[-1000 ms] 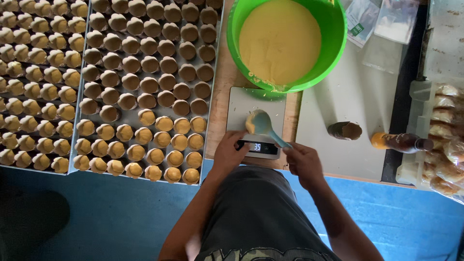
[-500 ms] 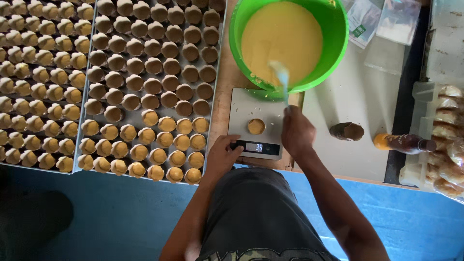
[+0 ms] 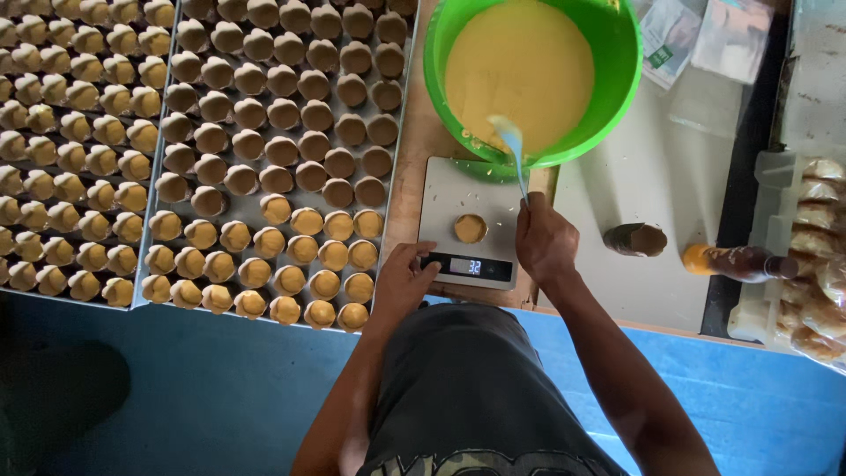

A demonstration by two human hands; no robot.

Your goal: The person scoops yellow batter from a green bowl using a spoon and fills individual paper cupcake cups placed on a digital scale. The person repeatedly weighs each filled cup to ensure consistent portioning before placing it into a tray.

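Observation:
My right hand grips a pale blue plastic spoon whose bowl rests at the rim of a green bowl of yellow batter. A small brown paper cup filled with batter stands on a grey digital kitchen scale. My left hand rests at the scale's front left corner, fingertips touching its display edge, holding nothing.
Two metal trays hold several rows of brown cups, the nearer rows filled with batter, the farther ones empty. A stack of empty cups and a brown bottle lie to the right. A clear container of packed goods stands far right.
My right hand carried the spoon from over the cup on the scale back to the green bowl's rim. The filled cup stays on the scale; my left hand shifted slightly left.

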